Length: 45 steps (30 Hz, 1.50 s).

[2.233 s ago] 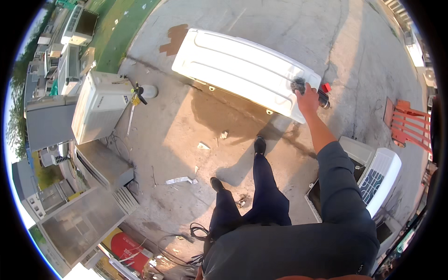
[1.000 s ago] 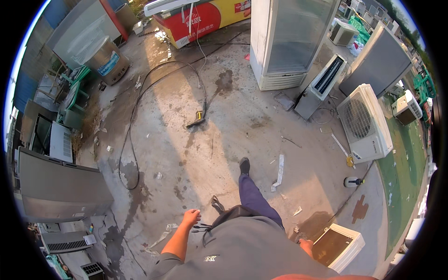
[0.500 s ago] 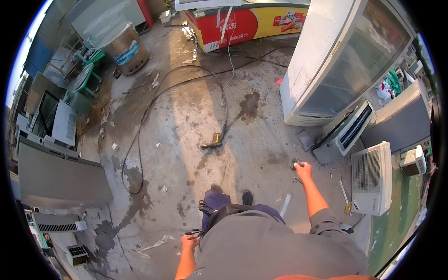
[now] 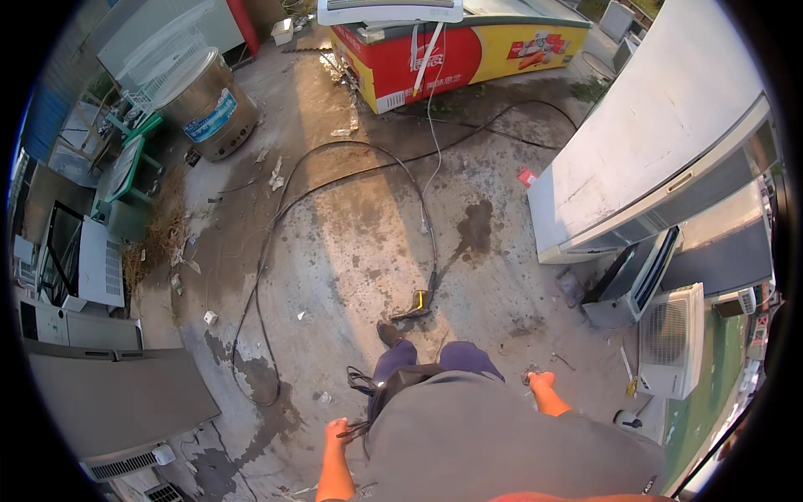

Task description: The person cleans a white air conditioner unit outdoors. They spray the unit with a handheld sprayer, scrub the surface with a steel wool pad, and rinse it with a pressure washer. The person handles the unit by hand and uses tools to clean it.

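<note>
My left hand (image 4: 336, 430) hangs low beside my waist, its fingers closed around a slim dark thing (image 4: 356, 429) whose kind I cannot make out. My right hand (image 4: 542, 381) reaches out to the right, fingers pinched on a small dark wiry clump (image 4: 531, 369). A black bag with loose straps (image 4: 401, 382) sits at the front of my waist. On the ground just ahead of my shoe (image 4: 389, 334) lies a yellow and black spray gun (image 4: 416, 306), joined to a long black hose (image 4: 361, 144) that loops over the concrete.
A red and yellow chest freezer (image 4: 468, 63) stands ahead, with a tall white upright fridge (image 4: 636, 142) to the right. Beyond my right hand is an outdoor air-conditioner unit (image 4: 672, 339). A metal drum (image 4: 213, 109) and a grey fridge lying down (image 4: 117, 397) are at left.
I have stepped forward, so the spray gun and hose appear nearer my feet. My right arm has drawn closer to my body, the dark clump still in its fingers.
</note>
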Each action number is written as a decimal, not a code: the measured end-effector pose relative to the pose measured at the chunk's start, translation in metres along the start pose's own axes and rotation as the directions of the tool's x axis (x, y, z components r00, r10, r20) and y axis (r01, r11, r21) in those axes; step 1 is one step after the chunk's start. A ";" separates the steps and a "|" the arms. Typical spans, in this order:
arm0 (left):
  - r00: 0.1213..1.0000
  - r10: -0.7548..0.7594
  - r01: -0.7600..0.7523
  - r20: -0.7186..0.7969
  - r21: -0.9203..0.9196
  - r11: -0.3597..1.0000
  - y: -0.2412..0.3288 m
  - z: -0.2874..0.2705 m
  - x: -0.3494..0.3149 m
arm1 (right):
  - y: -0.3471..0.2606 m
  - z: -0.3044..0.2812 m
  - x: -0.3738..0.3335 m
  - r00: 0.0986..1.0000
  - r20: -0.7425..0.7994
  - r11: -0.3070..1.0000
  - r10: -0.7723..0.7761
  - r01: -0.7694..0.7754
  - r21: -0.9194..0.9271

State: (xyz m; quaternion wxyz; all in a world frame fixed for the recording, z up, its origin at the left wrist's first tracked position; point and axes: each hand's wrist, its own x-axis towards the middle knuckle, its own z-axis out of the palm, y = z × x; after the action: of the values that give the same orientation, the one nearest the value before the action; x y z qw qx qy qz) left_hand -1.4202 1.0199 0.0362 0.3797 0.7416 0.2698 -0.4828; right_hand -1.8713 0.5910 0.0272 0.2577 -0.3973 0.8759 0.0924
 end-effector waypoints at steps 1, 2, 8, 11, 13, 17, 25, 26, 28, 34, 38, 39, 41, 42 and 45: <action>0.997 0.077 -0.077 -0.017 0.008 0.997 0.048 -0.021 0.018 | 0.002 0.007 -0.017 0.999 -0.016 0.999 0.042 -0.042 0.006; 0.995 0.085 -0.087 -0.046 -0.028 0.996 0.107 -0.031 0.019 | -0.001 0.014 -0.028 0.996 -0.041 0.997 0.075 -0.074 0.013; 0.914 0.340 -0.361 -0.222 -0.061 0.930 0.356 -0.068 0.074 | -0.128 0.034 -0.063 1.000 0.014 1.000 -0.008 0.009 -0.006; 0.909 0.394 -0.407 -0.137 -0.090 0.909 0.418 -0.060 0.095 | -0.244 0.044 -0.067 0.998 -0.006 0.997 -0.067 0.067 0.036; 0.923 0.379 -0.380 -0.071 -0.004 0.925 0.440 -0.041 0.111 | -0.311 0.074 -0.045 0.979 -0.129 0.972 -0.156 0.176 0.157; 0.979 0.206 -0.206 0.000 0.019 0.978 0.433 -0.019 0.164 | -0.488 0.082 -0.038 0.974 -0.084 0.967 -0.209 0.219 0.131; 0.999 0.048 -0.048 0.000 0.056 0.997 0.481 0.023 0.134 | -0.872 0.042 -0.085 0.797 -0.185 0.733 -0.575 0.602 0.318; 0.998 0.057 -0.057 0.002 0.058 0.997 0.500 0.027 0.139 | -0.914 0.043 -0.086 0.756 -0.241 0.657 -0.609 0.651 0.379; 0.997 0.081 -0.082 0.009 0.061 0.995 0.541 0.033 0.154 | -1.001 0.045 -0.095 0.702 -0.292 0.571 -0.649 0.704 0.422; 0.986 0.165 -0.166 0.040 0.020 0.986 0.713 0.041 0.229 | -1.208 0.042 -0.166 0.630 -0.337 0.295 -0.699 0.684 0.667; 0.988 0.156 -0.152 0.015 -0.137 0.979 0.871 0.047 0.280 | -1.291 0.056 -0.158 0.688 -0.357 0.274 -0.632 0.630 0.726; 0.988 0.156 -0.154 -0.001 -0.184 0.971 0.910 0.046 0.287 | -1.313 0.062 -0.150 0.716 -0.317 0.256 -0.622 0.569 0.782; 0.984 0.178 -0.175 0.006 -0.144 0.974 0.982 0.029 0.301 | -1.349 0.057 -0.152 0.748 -0.324 0.247 -0.579 0.540 0.805; 0.979 0.205 -0.204 0.016 -0.075 0.976 1.017 0.023 0.304 | -1.366 0.053 -0.148 0.769 -0.324 0.249 -0.551 0.522 0.816; 0.965 0.261 -0.260 -0.028 0.028 0.965 1.113 0.021 0.280 | -1.423 0.034 -0.126 0.810 -0.387 0.256 -0.440 0.526 0.811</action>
State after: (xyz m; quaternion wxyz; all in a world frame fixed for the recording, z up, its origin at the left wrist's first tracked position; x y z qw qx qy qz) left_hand -0.4683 0.3821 0.1107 0.4265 0.7828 0.1700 -0.4200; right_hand -0.7310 -0.2641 0.1259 0.4062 -0.4497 0.6313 -0.4841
